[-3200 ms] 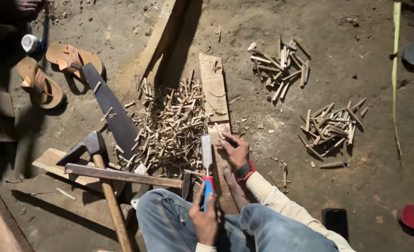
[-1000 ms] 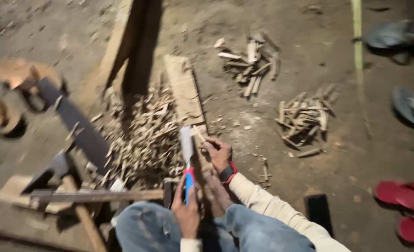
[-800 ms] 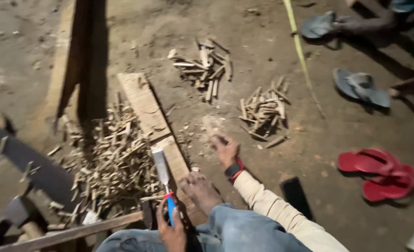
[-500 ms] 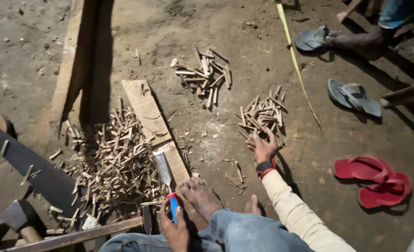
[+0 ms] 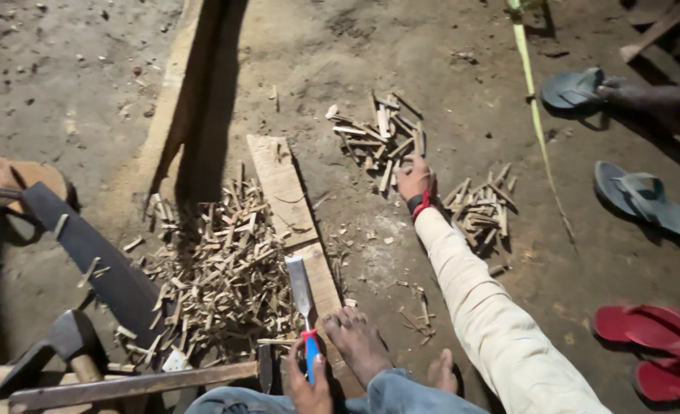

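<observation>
My left hand (image 5: pixel 309 387) was closed around the blue and red handle of a chisel (image 5: pixel 301 303), whose flat steel blade pointed away from me and lay over the near end of a narrow wooden board (image 5: pixel 282 188) on the dirt floor. My bare foot (image 5: pixel 359 345) rested on that same end of the board, just beside the blade. My right hand (image 5: pixel 414 178) was stretched out well ahead, arm in a cream sleeve (image 5: pixel 493 307) with a dark and red band at the wrist, the fingers curled down onto the near edge of a pile of short cut sticks (image 5: pixel 378 138); I could not tell whether they had actually closed on a stick. A second, smaller heap of sticks (image 5: pixel 481 207) lay just to the right of my wrist. To the left of the board spread a big litter of wood splinters (image 5: pixel 217 268), and beyond it a dark saw blade (image 5: pixel 87 253) lay on the ground with an axe head (image 5: pixel 60 341) near its lower end. Off to the right were grey sandals (image 5: pixel 639 195), a pair of red sandals (image 5: pixel 661 345), and another person's foot (image 5: pixel 654 96) by a sandal.
</observation>
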The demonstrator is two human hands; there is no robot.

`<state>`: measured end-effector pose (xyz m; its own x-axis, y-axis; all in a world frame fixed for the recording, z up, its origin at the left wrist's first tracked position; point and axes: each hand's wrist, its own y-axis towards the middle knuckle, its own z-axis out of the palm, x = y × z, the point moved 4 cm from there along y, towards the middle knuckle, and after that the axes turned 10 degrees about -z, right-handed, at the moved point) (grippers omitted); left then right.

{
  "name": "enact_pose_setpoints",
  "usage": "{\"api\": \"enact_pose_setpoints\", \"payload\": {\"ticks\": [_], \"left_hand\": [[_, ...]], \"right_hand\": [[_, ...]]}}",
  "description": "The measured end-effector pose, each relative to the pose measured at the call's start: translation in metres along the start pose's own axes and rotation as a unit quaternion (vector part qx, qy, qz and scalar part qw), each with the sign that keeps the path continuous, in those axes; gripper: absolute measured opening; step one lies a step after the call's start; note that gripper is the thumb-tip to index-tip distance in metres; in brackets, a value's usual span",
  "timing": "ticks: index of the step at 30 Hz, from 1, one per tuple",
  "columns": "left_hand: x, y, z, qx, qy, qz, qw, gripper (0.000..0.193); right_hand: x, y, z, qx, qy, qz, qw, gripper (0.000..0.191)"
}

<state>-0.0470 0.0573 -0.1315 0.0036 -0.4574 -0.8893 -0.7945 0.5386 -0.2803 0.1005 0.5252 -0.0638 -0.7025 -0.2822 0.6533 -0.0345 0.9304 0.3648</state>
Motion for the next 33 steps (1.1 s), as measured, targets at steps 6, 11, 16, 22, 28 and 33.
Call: {"api": "enact_pose_setpoints", "payload": {"ticks": [6, 11, 16, 22, 28, 33], "left_hand": [[-0.029, -0.001, -0.006, -0.009, 0.028, 0.027, 0.999, 0.047], [-0.066, -0.012, -0.019, 0.009, 0.043, -0.087, 0.995, 0.049], [-0.102, -0.014, -0.029, 0.037, 0.038, 0.019, 0.998, 0.045], [-0.093, 0.01, -0.021, 0.118, -0.027, 0.017, 0.992, 0.04], [-0.06, 0.024, -0.051, 0.124, -0.164, -0.229, 0.952, 0.045], [-0.088, 0.009, -0.08, 0.005, -0.047, -0.016, 0.999, 0.042]], "right_hand": [[0.003, 0.008, 0.003, 0.021, -0.083, 0.015, 0.996, 0.039], [0.003, -0.029, -0.017, 0.055, 0.156, 0.016, 0.986, 0.032], [0.001, -0.119, -0.036, 0.101, 0.408, 0.217, 0.881, 0.029], [0.015, -0.185, -0.046, 0.105, 0.485, 0.276, 0.823, 0.026], [0.04, -0.2, -0.041, 0.152, 0.523, 0.297, 0.785, 0.031], [0.079, -0.21, -0.02, 0.201, 0.555, 0.254, 0.766, 0.033]]}}
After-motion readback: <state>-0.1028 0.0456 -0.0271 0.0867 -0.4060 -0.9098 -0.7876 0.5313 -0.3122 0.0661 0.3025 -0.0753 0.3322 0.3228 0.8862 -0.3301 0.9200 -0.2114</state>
